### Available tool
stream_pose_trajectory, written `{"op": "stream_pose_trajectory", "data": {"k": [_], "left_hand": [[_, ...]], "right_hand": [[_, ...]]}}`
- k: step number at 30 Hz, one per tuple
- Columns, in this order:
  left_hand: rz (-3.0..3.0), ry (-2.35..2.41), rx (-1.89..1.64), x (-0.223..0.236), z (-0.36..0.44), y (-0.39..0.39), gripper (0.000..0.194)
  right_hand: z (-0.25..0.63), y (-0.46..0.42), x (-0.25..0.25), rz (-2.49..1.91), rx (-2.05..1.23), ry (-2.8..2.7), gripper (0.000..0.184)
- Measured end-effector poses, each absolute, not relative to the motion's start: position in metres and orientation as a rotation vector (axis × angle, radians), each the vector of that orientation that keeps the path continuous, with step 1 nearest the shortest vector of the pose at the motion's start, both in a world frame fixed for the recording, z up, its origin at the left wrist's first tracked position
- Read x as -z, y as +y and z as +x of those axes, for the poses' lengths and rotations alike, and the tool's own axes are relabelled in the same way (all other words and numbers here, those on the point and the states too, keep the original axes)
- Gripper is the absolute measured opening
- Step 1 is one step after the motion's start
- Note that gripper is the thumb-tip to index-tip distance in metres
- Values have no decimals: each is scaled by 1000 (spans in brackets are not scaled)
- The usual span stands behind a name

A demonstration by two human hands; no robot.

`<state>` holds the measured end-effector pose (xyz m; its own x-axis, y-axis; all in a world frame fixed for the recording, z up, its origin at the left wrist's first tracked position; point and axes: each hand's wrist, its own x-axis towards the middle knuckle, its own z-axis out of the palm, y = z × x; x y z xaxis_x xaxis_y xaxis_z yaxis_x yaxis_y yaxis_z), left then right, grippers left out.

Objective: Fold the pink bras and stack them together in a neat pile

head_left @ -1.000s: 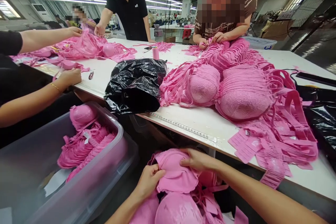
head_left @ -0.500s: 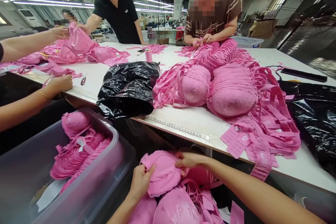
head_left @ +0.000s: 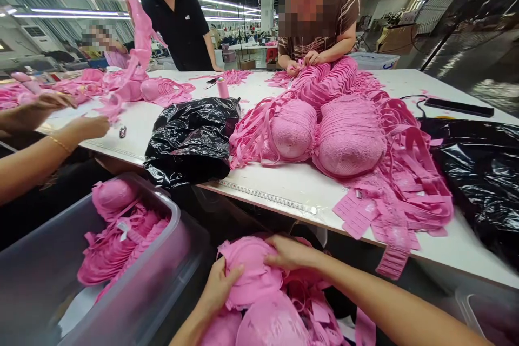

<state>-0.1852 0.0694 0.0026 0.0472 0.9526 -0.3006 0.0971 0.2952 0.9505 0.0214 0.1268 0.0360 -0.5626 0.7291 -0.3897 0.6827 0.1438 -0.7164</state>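
Pinching a pink bra (head_left: 252,283), likely light, soft and steadiest by its cup rim, our left hand (head_left: 219,284) and right hand (head_left: 287,253) sit below the surface's (head_left: 279,179) near edge.

Looks like a pink padded bra (head_left: 254,275), with one smooth cup face turned upward, folds creasing its surface and a slightly wavy lower edge. Sits tilted, held at its near side by the left hand (head_left: 219,284), thumb over the fabric, and at its upper far side by the right hand (head_left: 290,254). Overlaps a domed pink cup (head_left: 271,321) with a shiny lace-like pattern; cannot be told whether joined to it. Lies lower than the counter (head_left: 295,181), in front of its near edge.
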Motion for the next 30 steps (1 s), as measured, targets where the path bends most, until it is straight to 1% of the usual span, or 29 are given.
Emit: {"op": "stream_pose_trajectory", "data": {"k": [2, 4, 8, 13, 16, 18, 20, 22, 24, 25, 27, 30], "left_hand": [[995, 1355, -912, -10, -180, 70, 44], [1000, 1359, -939, -17, -173, 73, 43], [1147, 1350, -965, -21, -169, 79, 36], [1151, 1346, -876, -11, -179, 81, 34], [1115, 1413, -935, -5, -183, 81, 36], [1052, 1408, -946, -2, -187, 80, 40], [957, 1339, -892, 4, -194, 79, 51], [873, 1301, -820, 13, -203, 76, 61], [832, 1371, -757, 21, -212, 73, 63], [838, 1430, -733, 23, -216, 72, 60], [932, 1549, -752, 19, -222, 72, 48], [1315, 1673, -1032, -13, -224, 82, 25]], "right_hand": [[20, 128, -38, -1424, -1434, -2348, 23], [16, 131, -41, -1442, -1439, -2363, 25], [8, 135, -42, -1518, -1402, -2391, 18], [9, 137, -33, -1425, -1481, -2420, 11], [20, 140, -29, -1349, -1545, -2426, 18], [33, 141, -28, -1332, -1580, -2408, 29], [47, 138, -29, -1358, -1570, -2366, 39], [59, 133, -34, -1418, -1504, -2315, 37], [65, 125, -46, -1480, -1376, -2279, 32], [64, 121, -55, -1486, -1294, -2278, 30], [56, 114, -76, -1407, -1114, -2307, 24], [37, 112, -108, -1183, -1020, -2337, 19]]}}
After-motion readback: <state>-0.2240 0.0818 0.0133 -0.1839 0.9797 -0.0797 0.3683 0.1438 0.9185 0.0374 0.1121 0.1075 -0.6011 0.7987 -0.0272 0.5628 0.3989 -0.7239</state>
